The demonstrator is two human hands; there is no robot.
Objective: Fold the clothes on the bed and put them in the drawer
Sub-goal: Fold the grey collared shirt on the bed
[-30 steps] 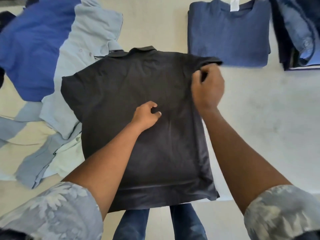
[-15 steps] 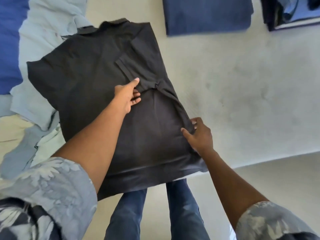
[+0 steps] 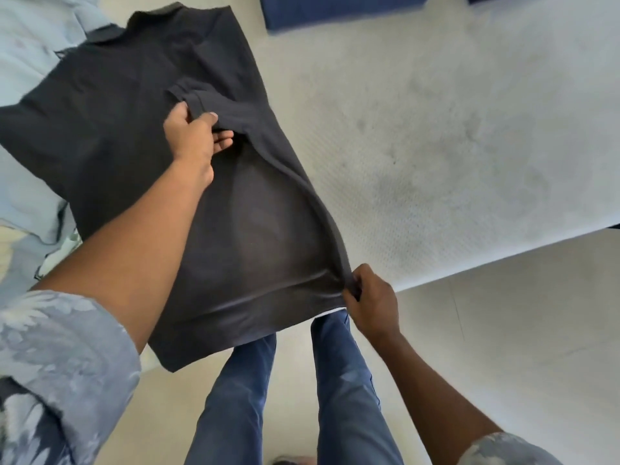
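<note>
black shirt [image 3: 117, 112], hem overhanging white mattress [image 3: 436, 146] edge

Black polo shirt [image 3: 127, 135]: 1, on 1 bed [image 3: 453, 146]. Folded navy garment [image 3: 335, 10]: 1, cut off by the top edge. Light blue clothing [image 3: 27, 55] at the left: at least 1 piece, exact number can't be told. Hands: 2, left hand [image 3: 193, 135] and right hand [image 3: 372, 297]. Patterned sleeves: 2, left sleeve [image 3: 60, 364] and right sleeve [image 3: 503, 451]. Legs in blue jeans: 2, left leg [image 3: 235, 397] and right leg [image 3: 349, 397].
</note>
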